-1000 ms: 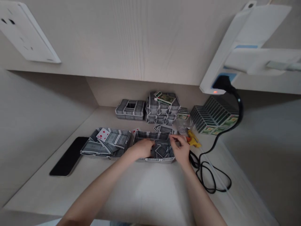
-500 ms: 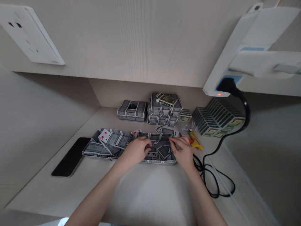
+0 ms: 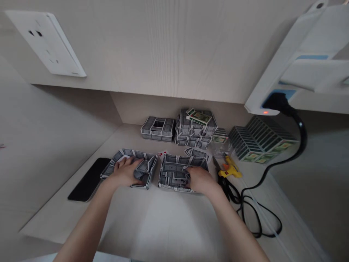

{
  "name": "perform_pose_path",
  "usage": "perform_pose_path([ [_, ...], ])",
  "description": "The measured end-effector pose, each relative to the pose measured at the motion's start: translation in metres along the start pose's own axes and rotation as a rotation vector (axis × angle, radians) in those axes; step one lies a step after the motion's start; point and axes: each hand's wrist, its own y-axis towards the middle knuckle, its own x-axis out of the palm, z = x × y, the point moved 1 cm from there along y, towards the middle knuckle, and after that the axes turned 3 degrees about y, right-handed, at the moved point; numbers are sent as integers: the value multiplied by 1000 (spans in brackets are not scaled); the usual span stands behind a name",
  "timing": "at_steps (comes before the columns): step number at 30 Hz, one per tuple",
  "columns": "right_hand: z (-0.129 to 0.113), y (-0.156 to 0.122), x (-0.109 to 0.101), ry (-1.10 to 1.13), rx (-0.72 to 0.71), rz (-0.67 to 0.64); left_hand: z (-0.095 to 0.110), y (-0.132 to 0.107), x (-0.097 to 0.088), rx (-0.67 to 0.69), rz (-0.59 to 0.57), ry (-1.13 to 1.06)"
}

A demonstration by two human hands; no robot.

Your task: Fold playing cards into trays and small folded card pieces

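Two open boxes built from playing cards stand side by side on the desk. Over the left card box (image 3: 148, 178) my left hand (image 3: 125, 174) reaches in, its fingers spread and touching loose cards (image 3: 142, 166). My right hand (image 3: 201, 179) is inside the right card box (image 3: 166, 183) from its right side. Its thumb and fingers close about playing cards (image 3: 179, 175) lying in there; the fingertips are partly hidden. Behind the boxes lie a few loose cards (image 3: 198, 153), and a red-marked card (image 3: 163, 154) shows between them.
A closed card box (image 3: 157, 129) and stacked card boxes (image 3: 195, 127) stand at the back. Packs of cards (image 3: 248, 147) are piled at the right. A yellow glue gun (image 3: 231, 169), scissors (image 3: 216, 163) and a black cable (image 3: 259, 218) lie right. A phone (image 3: 88, 180) lies left.
My left hand has moved left from the right box into the left box. My right hand has shifted left and deeper into the right box. The boxes now stand visibly apart.
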Motion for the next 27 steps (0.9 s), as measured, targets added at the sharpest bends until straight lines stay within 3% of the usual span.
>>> perform_pose_path([
  [3, 2, 4, 2, 13, 8, -26, 7, 6, -4, -63, -112, 82],
  [7, 3, 5, 4, -14, 45, -22, 4, 14, -8, 92, -154, 108],
  [10, 2, 9, 5, -38, 57, -23, 1, 16, -8, 173, -108, 118],
  [16, 6, 17, 3, -16, 5, -53, 10, 6, -3, 162, 63, 205],
  [24, 7, 16, -13, 147, -38, 138, 8, 4, -1, 177, 102, 183],
  [27, 4, 18, -17, 222, -102, 99, 9, 4, 1, 153, 92, 169],
])
